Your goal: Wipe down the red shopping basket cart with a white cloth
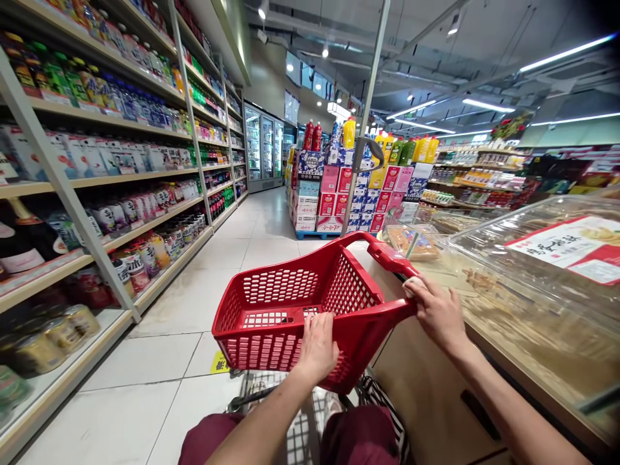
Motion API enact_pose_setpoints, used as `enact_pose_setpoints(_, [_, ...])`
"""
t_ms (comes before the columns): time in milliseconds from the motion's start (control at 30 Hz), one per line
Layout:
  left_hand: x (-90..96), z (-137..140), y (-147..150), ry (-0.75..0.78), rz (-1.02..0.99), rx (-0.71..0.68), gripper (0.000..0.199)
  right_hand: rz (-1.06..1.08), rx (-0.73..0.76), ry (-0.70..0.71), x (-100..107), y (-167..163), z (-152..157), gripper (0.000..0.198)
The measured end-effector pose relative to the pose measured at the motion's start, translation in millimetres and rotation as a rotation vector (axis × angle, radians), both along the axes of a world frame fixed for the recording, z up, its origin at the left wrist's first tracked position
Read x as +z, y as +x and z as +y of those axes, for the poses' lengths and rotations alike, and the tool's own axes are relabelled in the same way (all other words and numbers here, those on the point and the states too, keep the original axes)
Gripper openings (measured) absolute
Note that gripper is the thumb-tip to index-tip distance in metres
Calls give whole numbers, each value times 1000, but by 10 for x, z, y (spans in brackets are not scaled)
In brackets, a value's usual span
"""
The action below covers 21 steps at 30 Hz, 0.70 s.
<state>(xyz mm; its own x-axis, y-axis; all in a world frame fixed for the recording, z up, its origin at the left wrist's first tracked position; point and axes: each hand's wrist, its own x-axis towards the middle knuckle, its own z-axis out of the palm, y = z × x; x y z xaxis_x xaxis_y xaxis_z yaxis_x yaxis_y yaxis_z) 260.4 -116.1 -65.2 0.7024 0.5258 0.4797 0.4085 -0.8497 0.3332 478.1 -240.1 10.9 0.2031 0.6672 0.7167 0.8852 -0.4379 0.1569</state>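
We have both bare hands on a red cart (359, 336), which lies right under our palms and reaches forward and leftward from them. Our left hand (317, 347) is partly curled over the near rim of its basket, fingers bent across the edge and thumb against the outer wall. Our right hand (436, 311) is closed more tightly, its fingers wrapped around the near end of the handle (390, 257).

Below our left hand we see our knees in dark red trousers (365, 431), and just left of that hand, down on the floor (169, 403), a yellow sticker (219, 363). Well to its left stand long shelves (169, 171) filled with bottles, cans and cartons.

Just right of our right hand is a table (411, 381) carrying clear plastic packs (533, 258), the largest with a red and white label (571, 244). Ahead of both hands, beyond the basket, rise stacked boxes (335, 199) with yellow, green and red bottles on top; a metal pole (376, 64) slants up in front of them. Farther off, ahead and left of our hands, are glass-door fridges (264, 142).
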Motion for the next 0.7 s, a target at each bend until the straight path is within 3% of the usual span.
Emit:
enact_pose_setpoints(167, [0,113,-177,-49,-168,108,26,31,215,-35,28,26,-1,28])
enact_pose_setpoints(300, [75,81,-198,-78,-62,122,36,21,178,92,-103,-36,97,26])
enact_pose_setpoints(467, [214,111,-242,-114,77,-39,51,17,104,186,-191,98,215,25])
enact_pose_setpoints(533, [212,254,-452,-96,119,2,52,17,97,206,-229,159,264,25])
enact_pose_setpoints(633, [137,528,-927,-57,209,224,44,28,106,234,-274,281,382,26])
enact_pose_setpoints(700, [66,653,-1181,-35,232,252,37,54,124,250,-275,366,508,27])
